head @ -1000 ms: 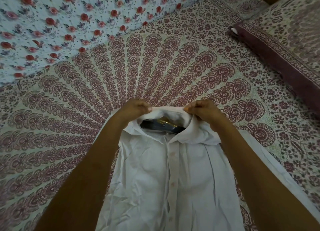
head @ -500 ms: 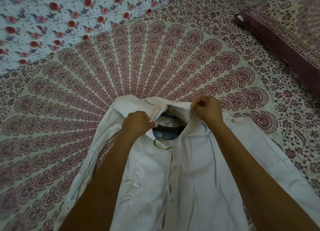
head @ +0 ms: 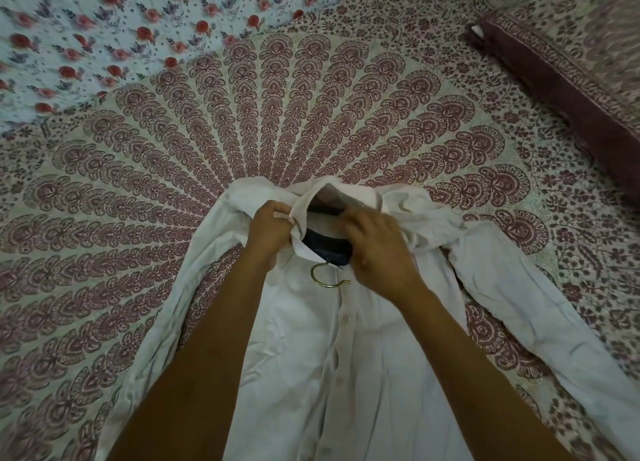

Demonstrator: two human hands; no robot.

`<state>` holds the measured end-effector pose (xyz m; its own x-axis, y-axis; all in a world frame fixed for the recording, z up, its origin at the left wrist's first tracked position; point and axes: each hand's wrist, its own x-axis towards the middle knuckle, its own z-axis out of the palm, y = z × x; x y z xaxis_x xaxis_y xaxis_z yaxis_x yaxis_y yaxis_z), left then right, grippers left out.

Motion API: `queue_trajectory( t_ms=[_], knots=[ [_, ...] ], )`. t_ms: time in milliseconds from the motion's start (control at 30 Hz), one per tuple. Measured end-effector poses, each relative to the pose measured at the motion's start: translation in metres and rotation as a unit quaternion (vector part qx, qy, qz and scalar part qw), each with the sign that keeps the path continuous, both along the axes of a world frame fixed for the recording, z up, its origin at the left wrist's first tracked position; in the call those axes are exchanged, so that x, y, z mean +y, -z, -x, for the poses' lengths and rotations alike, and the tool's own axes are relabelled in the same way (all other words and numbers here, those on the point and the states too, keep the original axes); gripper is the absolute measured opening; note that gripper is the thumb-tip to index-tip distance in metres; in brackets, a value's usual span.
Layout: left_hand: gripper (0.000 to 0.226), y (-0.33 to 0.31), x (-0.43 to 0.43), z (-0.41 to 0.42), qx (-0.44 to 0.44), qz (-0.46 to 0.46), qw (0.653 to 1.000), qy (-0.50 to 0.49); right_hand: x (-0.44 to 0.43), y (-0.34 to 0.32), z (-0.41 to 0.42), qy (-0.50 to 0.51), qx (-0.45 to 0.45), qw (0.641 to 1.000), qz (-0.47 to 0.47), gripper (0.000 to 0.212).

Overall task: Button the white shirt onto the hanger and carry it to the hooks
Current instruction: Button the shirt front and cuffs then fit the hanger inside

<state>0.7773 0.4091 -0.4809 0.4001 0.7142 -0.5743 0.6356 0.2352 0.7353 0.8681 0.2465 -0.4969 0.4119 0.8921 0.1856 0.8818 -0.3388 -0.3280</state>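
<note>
On the bed (head: 311,114), near centre, the shirt (head: 363,374) lies front-up with the hanger (head: 329,251) inside its neck, gold hook (head: 325,277) poking out toward me. Left hand (head: 273,232) pinches the collar's (head: 346,194) left edge, fingers curled round the cloth. Right hand (head: 377,249) lies over the hanger's right end, fingers close together. Can't tell if they grip anything, the tips are blurry. Risk imo: tugging the collar slides the hanger off a shoulder, or the hook snags cloth. Top button's hidden, hem's cut off. Pillow (head: 571,62) sits far right.

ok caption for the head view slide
Left hand pinches the white shirt at its collar, right hand over the dark hanger
</note>
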Motion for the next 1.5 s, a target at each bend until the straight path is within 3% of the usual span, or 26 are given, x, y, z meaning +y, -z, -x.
queue_trajectory(
  t_ms=[67, 133, 233, 333, 533, 633, 733, 833, 933, 1000, 1100, 1167, 1200, 1300, 1367, 1433, 1500],
  knots=[
    [0.027, 0.000, 0.001, -0.001, -0.014, 0.008, 1.000, 0.003, -0.004, 0.017, 0.010, -0.039, -0.031, 0.996, 0.073, 0.064],
    [0.029, 0.000, 0.003, 0.001, -0.033, 0.016, 0.999, 0.035, -0.004, 0.029, 0.014, -0.012, -0.025, 0.994, 0.107, 0.066],
    [0.034, 0.001, 0.006, 0.008, -0.052, 0.014, 0.995, 0.085, 0.001, 0.029, 0.011, 0.030, -0.013, 0.998, 0.061, 0.048],
    [0.029, 0.002, 0.005, 0.015, -0.051, 0.010, 0.997, 0.065, 0.005, 0.018, 0.003, 0.068, 0.023, 0.997, 0.000, 0.035],
    [0.007, 0.004, -0.006, 0.011, 0.094, -0.133, 0.979, 0.120, 0.023, -0.001, -0.014, 0.107, 0.086, 0.989, -0.045, 0.037],
    [0.026, 0.009, -0.008, 0.006, 0.097, -0.043, 0.993, 0.052, 0.026, -0.004, -0.016, 0.121, 0.093, 0.986, -0.061, 0.036],
    [0.019, 0.010, -0.008, 0.001, 0.065, 0.099, 0.993, 0.007, 0.031, -0.004, -0.020, 0.133, 0.112, 0.984, -0.042, 0.044],
    [0.013, 0.002, -0.009, 0.000, 0.024, 0.109, 0.993, -0.042, 0.033, -0.006, -0.030, 0.130, 0.189, 0.973, 0.014, 0.041],
    [0.026, -0.004, 0.000, 0.003, -0.041, 0.097, 0.988, -0.111, 0.029, -0.011, -0.040, 0.097, 0.249, 0.962, 0.051, 0.040],
    [0.024, -0.008, 0.008, 0.003, -0.094, 0.146, 0.974, -0.147, 0.028, -0.014, -0.043, 0.082, 0.260, 0.961, 0.052, 0.042],
    [0.031, -0.008, 0.016, 0.001, -0.195, 0.258, 0.925, -0.198, 0.029, -0.013, -0.047, 0.086, 0.271, 0.958, 0.034, 0.044],
    [0.024, -0.006, 0.013, -0.002, -0.233, 0.282, 0.905, -0.218, 0.031, -0.012, -0.049, 0.100, 0.269, 0.958, 0.026, 0.044],
    [0.022, -0.005, 0.009, -0.003, -0.233, 0.273, 0.911, -0.203, 0.032, -0.012, -0.049, 0.106, 0.267, 0.958, 0.023, 0.044],
    [0.034, 0.002, -0.004, 0.000, -0.104, 0.095, 0.989, -0.041, 0.036, -0.011, -0.051, 0.123, 0.252, 0.959, 0.027, 0.044],
    [0.041, 0.015, -0.009, 0.006, -0.015, 0.032, 0.999, 0.030, 0.039, -0.012, -0.052, 0.131, 0.253, 0.958, 0.020, 0.045],
    [0.027, 0.026, -0.011, 0.013, 0.033, 0.012, 0.999, 0.023, 0.040, -0.012, -0.052, 0.135, 0.259, 0.956, 0.018, 0.045],
    [0.008, 0.039, -0.009, 0.019, 0.036, 0.018, 0.998, -0.045, 0.040, -0.011, -0.051, 0.137, 0.262, 0.955, 0.015, 0.045]
  ],
)
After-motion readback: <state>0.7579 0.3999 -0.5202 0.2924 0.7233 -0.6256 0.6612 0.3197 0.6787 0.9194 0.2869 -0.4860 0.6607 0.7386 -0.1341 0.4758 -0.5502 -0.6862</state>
